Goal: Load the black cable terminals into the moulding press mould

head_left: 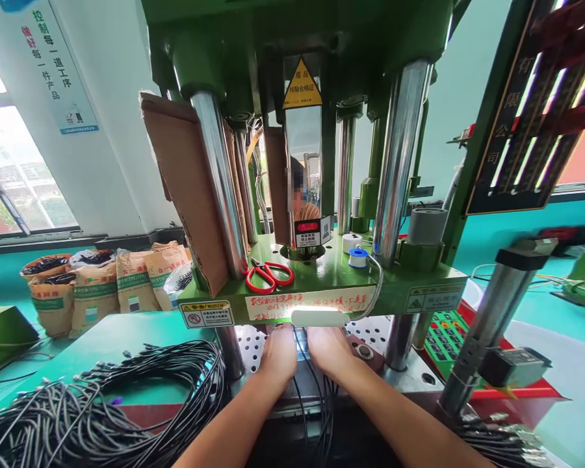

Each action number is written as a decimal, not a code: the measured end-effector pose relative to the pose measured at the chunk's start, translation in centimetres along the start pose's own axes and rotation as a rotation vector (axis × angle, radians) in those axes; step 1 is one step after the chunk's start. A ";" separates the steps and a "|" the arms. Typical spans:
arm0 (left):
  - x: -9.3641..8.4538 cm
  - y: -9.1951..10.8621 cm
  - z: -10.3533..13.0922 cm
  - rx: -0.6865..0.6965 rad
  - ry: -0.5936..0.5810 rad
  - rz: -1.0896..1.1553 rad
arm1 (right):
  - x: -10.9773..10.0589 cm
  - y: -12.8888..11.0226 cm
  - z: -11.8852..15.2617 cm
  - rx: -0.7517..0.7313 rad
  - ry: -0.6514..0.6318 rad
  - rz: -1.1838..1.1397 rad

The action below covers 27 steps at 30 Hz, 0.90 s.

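Both of my hands reach in beneath the green press, above its metal bed point(246, 344). My left hand point(279, 354) is left of the mould area point(301, 348), and my right hand point(327, 351) is right of it. Several black cables point(314, 383) come out between them and hang toward me. A lit white lamp point(319, 318) and the press edge cover my fingertips, so I cannot make out what they grip. Beside my right hand is a brown block with a round metal knob point(365, 351).
Red-handled scissors point(269, 277) and a blue-and-white spool point(357, 258) lie on the press plate point(322, 273). A big heap of black cables point(141, 390) covers the left table. Steel columns point(219, 182) flank the work area. A green button panel point(446, 338) stands right, behind a metal post point(487, 325).
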State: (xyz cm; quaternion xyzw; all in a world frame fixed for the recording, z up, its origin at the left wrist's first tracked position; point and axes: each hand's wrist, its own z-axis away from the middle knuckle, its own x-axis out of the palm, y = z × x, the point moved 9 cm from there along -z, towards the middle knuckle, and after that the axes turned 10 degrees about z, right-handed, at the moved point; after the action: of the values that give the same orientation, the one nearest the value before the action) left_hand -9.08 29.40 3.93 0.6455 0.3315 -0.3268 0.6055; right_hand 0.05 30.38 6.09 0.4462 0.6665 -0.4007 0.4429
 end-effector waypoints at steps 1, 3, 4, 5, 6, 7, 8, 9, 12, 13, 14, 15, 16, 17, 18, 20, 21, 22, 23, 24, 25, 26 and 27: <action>0.0 0.0 0.0 0.003 0.003 -0.004 | 0.1 0.0 0.0 -0.007 -0.006 0.006; -0.2 -0.3 -0.1 0.003 0.022 -0.030 | 0.3 -0.1 -0.2 -0.020 -0.013 0.021; -0.4 -0.6 -0.1 -0.005 0.032 -0.046 | 0.4 -0.2 -0.2 -0.026 -0.013 0.030; -0.6 -0.8 -0.2 -0.014 0.041 -0.064 | 0.4 -0.1 -0.3 -0.031 -0.010 0.038; -0.8 -1.0 -0.2 -0.021 0.048 -0.084 | 0.3 0.0 -0.3 -0.035 -0.003 0.045; -1.0 -1.1 -0.2 -0.026 0.055 -0.104 | 0.2 0.3 -0.3 -0.038 0.008 0.050; -1.3 -1.1 -0.1 -0.030 0.064 -0.125 | 0.0 0.6 -0.2 -0.043 0.024 0.052; -1.6 -1.0 0.0 -0.028 0.078 -0.146 | -0.2 1.1 0.0 -0.047 0.044 0.052; -2.4 0.2 0.9 0.037 0.131 -0.199 | -0.8 2.8 1.1 -0.057 0.101 0.044; -2.4 0.8 1.3 0.081 0.141 -0.210 | -1.0 3.2 1.5 -0.063 0.116 0.041; -2.1 1.5 1.7 0.131 0.143 -0.216 | -1.0 3.5 1.9 -0.076 0.127 0.038; -1.8 2.1 2.0 0.178 0.138 -0.219 | -1.1 3.5 2.3 -0.097 0.136 0.034; -1.4 2.6 2.3 0.215 0.130 -0.220 | -1.1 3.4 2.7 -0.124 0.143 0.031; -0.9 3.0 2.5 0.241 0.123 -0.221 | -1.0 3.1 3.0 -0.149 0.149 0.028; -0.5 3.1 2.5 0.255 0.117 -0.221 | -0.9 2.8 3.2 -0.169 0.152 0.028; 0.3 3.2 2.5 0.263 0.109 -0.226 | -0.6 2.3 3.5 -0.185 0.157 0.032; 0.6 3.2 2.5 0.264 0.108 -0.230 | -0.4 2.1 3.5 -0.184 0.159 0.036; 0.8 3.2 2.4 0.267 0.107 -0.235 | -0.3 2.0 3.5 -0.183 0.161 0.040; 0.9 3.1 2.4 0.269 0.106 -0.241 | -0.2 2.0 3.5 -0.182 0.162 0.043; 1.0 3.1 2.3 0.271 0.106 -0.246 | -0.1 1.9 3.5 -0.184 0.163 0.045; 1.0 3.1 2.3 0.273 0.106 -0.250 | -0.1 1.9 3.5 -0.186 0.163 0.048; 1.0 3.1 2.2 0.275 0.106 -0.254 | -0.1 1.9 3.4 -0.190 0.163 0.051; 0.9 3.1 2.1 0.275 0.105 -0.258 | -0.2 1.9 3.3 -0.195 0.160 0.053</action>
State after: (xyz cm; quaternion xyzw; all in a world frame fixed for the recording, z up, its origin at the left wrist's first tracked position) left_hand -6.02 27.19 4.83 0.6905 0.3950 -0.4095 0.4467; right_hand 2.63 27.75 5.05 0.4490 0.7235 -0.2851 0.4401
